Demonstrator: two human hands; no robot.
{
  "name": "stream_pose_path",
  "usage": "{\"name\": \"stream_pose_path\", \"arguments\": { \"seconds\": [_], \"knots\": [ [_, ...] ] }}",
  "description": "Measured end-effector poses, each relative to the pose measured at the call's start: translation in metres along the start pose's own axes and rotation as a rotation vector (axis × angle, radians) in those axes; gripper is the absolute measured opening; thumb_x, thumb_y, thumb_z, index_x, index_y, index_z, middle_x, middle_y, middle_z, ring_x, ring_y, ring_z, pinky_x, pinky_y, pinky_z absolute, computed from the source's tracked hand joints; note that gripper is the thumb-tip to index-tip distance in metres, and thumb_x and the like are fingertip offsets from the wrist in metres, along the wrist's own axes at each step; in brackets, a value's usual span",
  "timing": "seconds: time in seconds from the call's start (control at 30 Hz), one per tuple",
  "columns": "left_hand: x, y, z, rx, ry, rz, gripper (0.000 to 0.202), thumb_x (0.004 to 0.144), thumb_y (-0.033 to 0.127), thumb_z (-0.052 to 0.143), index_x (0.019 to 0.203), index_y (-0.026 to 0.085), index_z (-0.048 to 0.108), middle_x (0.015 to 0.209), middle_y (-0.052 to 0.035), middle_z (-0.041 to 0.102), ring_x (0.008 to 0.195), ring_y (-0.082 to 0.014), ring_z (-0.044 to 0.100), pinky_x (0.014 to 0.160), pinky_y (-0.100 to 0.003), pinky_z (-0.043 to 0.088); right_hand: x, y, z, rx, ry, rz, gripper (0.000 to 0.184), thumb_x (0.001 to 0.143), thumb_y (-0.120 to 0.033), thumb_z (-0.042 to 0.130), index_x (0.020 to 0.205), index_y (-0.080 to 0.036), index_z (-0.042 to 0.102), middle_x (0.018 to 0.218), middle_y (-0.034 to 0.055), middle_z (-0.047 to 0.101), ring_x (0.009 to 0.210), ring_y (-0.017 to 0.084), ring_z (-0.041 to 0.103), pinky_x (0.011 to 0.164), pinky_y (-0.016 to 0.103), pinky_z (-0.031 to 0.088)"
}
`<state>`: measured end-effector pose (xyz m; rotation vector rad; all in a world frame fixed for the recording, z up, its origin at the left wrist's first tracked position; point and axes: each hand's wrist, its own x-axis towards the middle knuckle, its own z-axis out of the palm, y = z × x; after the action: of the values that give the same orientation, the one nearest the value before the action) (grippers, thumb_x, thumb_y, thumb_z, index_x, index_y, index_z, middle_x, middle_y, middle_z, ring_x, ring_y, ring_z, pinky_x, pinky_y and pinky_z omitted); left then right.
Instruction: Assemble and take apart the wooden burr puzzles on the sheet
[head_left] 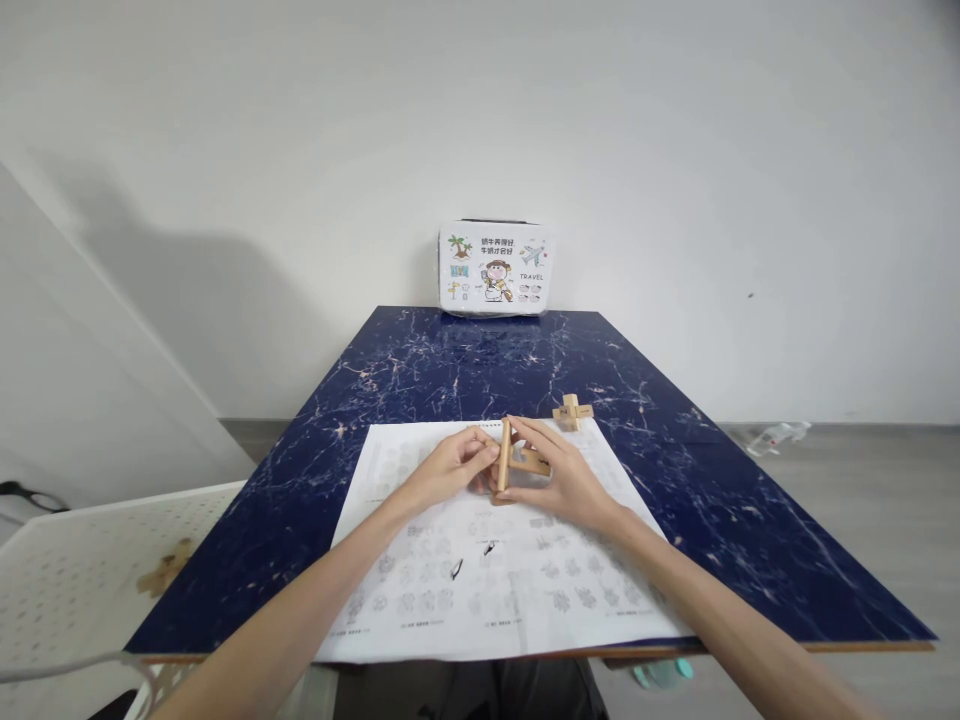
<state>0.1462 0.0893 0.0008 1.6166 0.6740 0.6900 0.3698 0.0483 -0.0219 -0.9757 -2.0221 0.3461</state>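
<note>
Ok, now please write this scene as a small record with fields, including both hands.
Right hand: thumb and fingers grip a wooden puzzle piece
Left hand: at that piece's left side; exact grip unclear
Under hands: white printed sheet with diagrams
On sheet: two small dark, shiny objects, identity unclear
Near sheet's far right corner: cross-shaped wooden puzzle
Table: dark blue, marble-patterned
Table's far end: white cartoon case, printed "TRAVEL"
</note>
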Motion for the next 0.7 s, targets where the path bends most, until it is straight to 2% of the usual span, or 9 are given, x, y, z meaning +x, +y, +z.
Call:
{"name": "stream_pose_path", "arguments": {
  "seconds": [0.17,0.33,0.53,0.7],
  "knots": [
    [0.000,0.002,0.001,-0.051,0.002,-0.006,0.045,0.092,0.061,0.065,0.095,0.017,0.059,0.075,-0.0028,0.070,0.061,-0.0129,0.065,0.060,-0.025,0.052,0.000,-0.002,0.001,-0.003,0.004,0.006,0.090,0.081,-0.044,0.084,0.157,-0.032,0.038,0.152,0.0131,0.050,0.132,0.033,0.057,0.111,0.052,0.050],
    [0.000,0.004,0.001,-0.052,-0.001,-0.009,0.044,0.092,0.060,0.066,0.095,0.016,0.060,0.076,-0.0036,0.071,0.063,-0.0143,0.067,0.061,-0.025,0.053,0.001,-0.007,-0.001,-0.011,0.000,-0.005,0.088,0.081,-0.039,0.082,0.157,-0.030,0.036,0.150,0.0143,0.049,0.134,0.034,0.055,0.111,0.052,0.050],
    [-0.002,0.008,0.003,-0.108,-0.016,-0.007,0.040,0.092,0.056,0.068,0.094,0.016,0.061,0.078,-0.0047,0.073,0.068,-0.0168,0.071,0.067,-0.028,0.056,0.002,-0.011,0.000,0.000,0.020,0.003,0.087,0.078,-0.031,0.081,0.154,-0.029,0.037,0.146,0.0145,0.050,0.125,0.033,0.060,0.105,0.051,0.054],
    [-0.001,0.008,0.002,-0.151,-0.007,-0.028,0.039,0.090,0.054,0.071,0.093,0.017,0.060,0.081,-0.0065,0.075,0.071,-0.0197,0.074,0.069,-0.032,0.058,0.003,-0.012,0.000,-0.009,0.045,0.020,0.085,0.077,-0.029,0.080,0.151,-0.027,0.038,0.143,0.0153,0.050,0.125,0.034,0.059,0.103,0.051,0.055]
  ]
}}
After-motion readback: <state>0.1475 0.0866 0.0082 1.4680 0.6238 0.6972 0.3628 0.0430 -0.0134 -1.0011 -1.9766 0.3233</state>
